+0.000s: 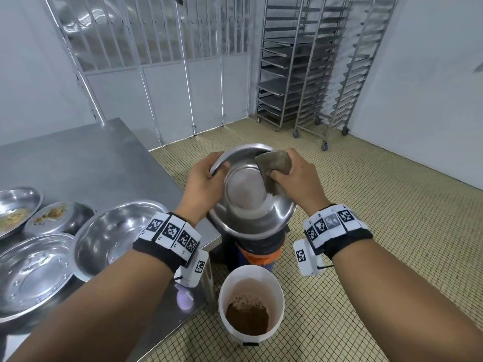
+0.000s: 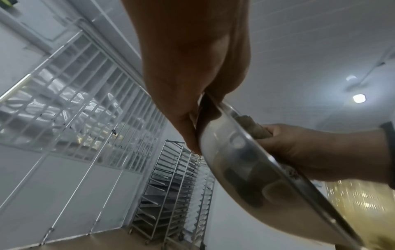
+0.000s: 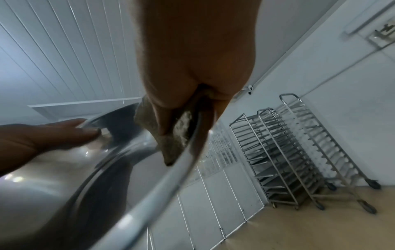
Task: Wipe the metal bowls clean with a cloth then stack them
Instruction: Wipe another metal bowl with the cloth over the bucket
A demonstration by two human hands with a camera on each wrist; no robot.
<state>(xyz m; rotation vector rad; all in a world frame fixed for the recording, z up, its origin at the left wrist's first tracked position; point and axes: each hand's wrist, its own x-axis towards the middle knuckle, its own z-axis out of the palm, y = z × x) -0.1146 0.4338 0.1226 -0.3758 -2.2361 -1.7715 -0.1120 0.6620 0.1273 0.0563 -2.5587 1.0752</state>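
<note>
I hold a metal bowl (image 1: 248, 194) tilted towards me, out past the table's corner and above the buckets. My left hand (image 1: 206, 176) grips its left rim, thumb inside; that grip also shows in the left wrist view, where the left hand (image 2: 192, 108) holds the bowl (image 2: 245, 169). My right hand (image 1: 292, 176) pinches a brown cloth (image 1: 274, 165) over the right rim. In the right wrist view the cloth (image 3: 171, 135) wraps the bowl's edge (image 3: 149, 194). On the table lie two clean bowls (image 1: 115, 231) (image 1: 34, 270) and two soiled ones (image 1: 60, 215) (image 1: 15, 210).
The steel table (image 1: 91, 158) fills the left side. A white bucket (image 1: 224, 291) holding brown residue stands on the tiled floor below the bowl, with an orange-and-black container (image 1: 258, 252) behind it. Wheeled tray racks (image 1: 313, 74) stand at the far wall, beside a barred partition (image 1: 156, 48).
</note>
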